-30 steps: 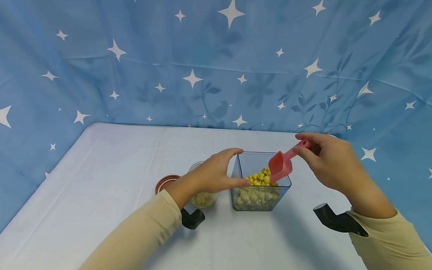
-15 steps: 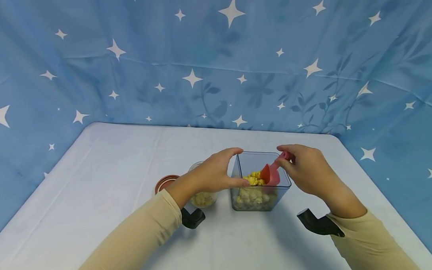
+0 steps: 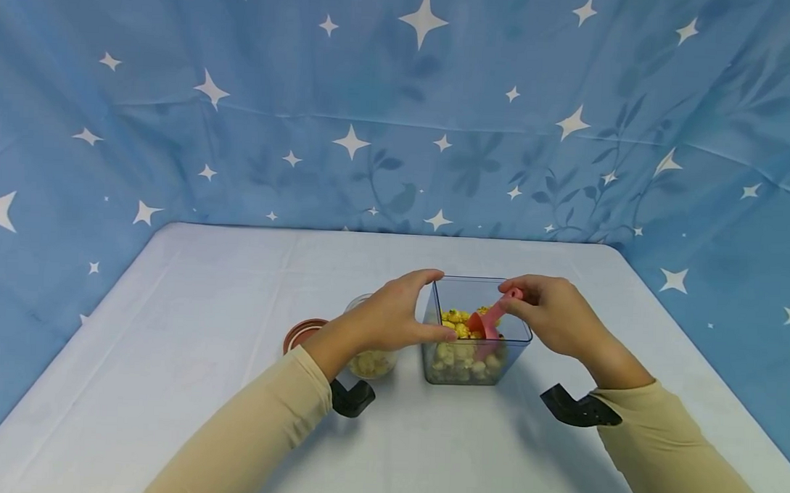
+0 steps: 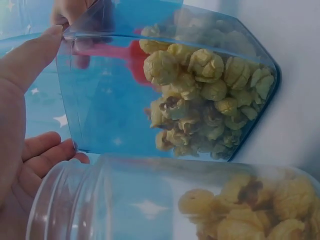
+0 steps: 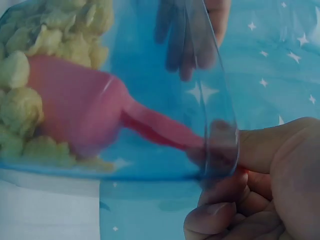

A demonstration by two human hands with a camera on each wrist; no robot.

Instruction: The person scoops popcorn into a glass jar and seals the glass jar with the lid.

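Pink scoop (image 3: 488, 322) is in! It sits just below and left of the right hand's pinch, its bowl nosed into the popcorn (image 3: 456, 320), and that looks like the digging stage of a scoop; how much it has gathered can't be told from here. The right hand (image 3: 559, 317) holds tight, thumb and fingertips closed on the handle's end, just by the bin's right-hand rim. Across from that pinch, the left hand (image 3: 395, 312) spreads wide, thumb on the near rim of the clear bin (image 3: 480, 291), fingertips up at the far corner, apparently steadying it. And compare a second ago: the scoop was up above the pile, the right hand higher and farther out; now hand and scoop have dropped in and leftward. No visible shift from the left hand, or the bin, or the popcorn-holding jar (image 4: 120, 192) tucked right beside its palm.
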